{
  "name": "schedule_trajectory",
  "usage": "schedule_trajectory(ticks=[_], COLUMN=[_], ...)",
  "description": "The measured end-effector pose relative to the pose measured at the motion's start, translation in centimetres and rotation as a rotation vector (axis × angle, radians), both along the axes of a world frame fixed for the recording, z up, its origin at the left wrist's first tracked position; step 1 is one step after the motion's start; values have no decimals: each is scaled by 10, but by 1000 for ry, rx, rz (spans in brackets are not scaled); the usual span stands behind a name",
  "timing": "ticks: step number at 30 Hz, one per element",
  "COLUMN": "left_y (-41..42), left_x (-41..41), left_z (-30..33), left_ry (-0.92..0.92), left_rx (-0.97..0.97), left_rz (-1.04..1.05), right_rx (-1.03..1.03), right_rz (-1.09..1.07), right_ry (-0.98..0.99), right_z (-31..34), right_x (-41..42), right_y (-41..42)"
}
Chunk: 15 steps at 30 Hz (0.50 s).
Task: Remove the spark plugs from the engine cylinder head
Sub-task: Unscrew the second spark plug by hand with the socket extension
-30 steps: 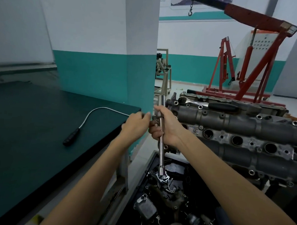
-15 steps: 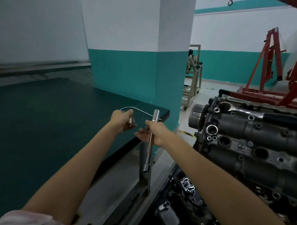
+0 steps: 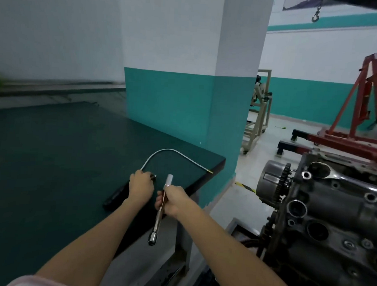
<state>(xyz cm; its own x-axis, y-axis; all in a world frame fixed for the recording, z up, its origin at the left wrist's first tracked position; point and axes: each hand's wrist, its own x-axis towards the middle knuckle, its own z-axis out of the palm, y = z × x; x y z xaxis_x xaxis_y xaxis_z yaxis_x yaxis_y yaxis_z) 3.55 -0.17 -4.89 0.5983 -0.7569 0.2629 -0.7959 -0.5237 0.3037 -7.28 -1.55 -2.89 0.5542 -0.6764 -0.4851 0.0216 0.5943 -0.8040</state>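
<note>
White walls with a teal lower band close off the workshop, and a square pillar [image 3: 218, 90] painted the same way stands at the far corner of the bench [image 3: 53, 158], whose dark green top fills the left half of the view.

On that top, near its right edge, lies a flexible pick-up tool [image 3: 172, 152]: a black handle toward the viewer, then a silvery bendable shaft that arcs up and over to a small brass-coloured tip close to the bench corner. The left hand [image 3: 140, 187] rests over the upper end of the black handle with its fingers curled down; whether it actually grips the handle or holds something small against it cannot be made out, since the back of the hand hides the fingertips.

Just to its right, the right hand [image 3: 173, 199] is wrapped around a long chrome socket extension [image 3: 159, 213], held nearly upright and slightly tilted, one end poking above the fist and the socket end hanging below, over the bench edge.

Further right, well apart from both hands, sits the engine cylinder head [image 3: 331, 214], dark grey, with a row of round open wells along its upper face and a toothed gear at its near end. A chrome ratchet [image 3: 324, 170] lies on top of it. Behind, on the pale floor, stand a beige frame trolley [image 3: 258, 111] and a red engine crane [image 3: 357, 111], with a hook [image 3: 315, 14] hanging above.
</note>
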Motion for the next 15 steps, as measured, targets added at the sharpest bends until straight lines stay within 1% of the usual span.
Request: schedule_trajectory(ticks=[2,3,6,7,8,10,11,15], left_y=[4,8,26,32,40,54,62,91], left_x=[-3,-7,-29,-40,-52,-77,-91,-151], left_z=[3,7,36,48,61,85,97,130], left_ry=[26,57,238,303,346,352,335,236], left_rx=[-37,-93,-350,-374,-351,-290,-289,-351], left_rz=[-4,-11,-81,-123,-167,-251,-290,-418], right_rx=[17,24,42,36,28,31,46,83], right_rz=[-17,-22,-43,-46,-52,-76,-89,-159], right_ry=[-21,-37,-129,-159,-187,-229,-250,-363], right_z=[5,8,24,31,38,55,63,89], right_x=[-4,-6,-18,-24,-30,-47,-59,-116], right_y=[4,7,21,29,37,54,63,93])
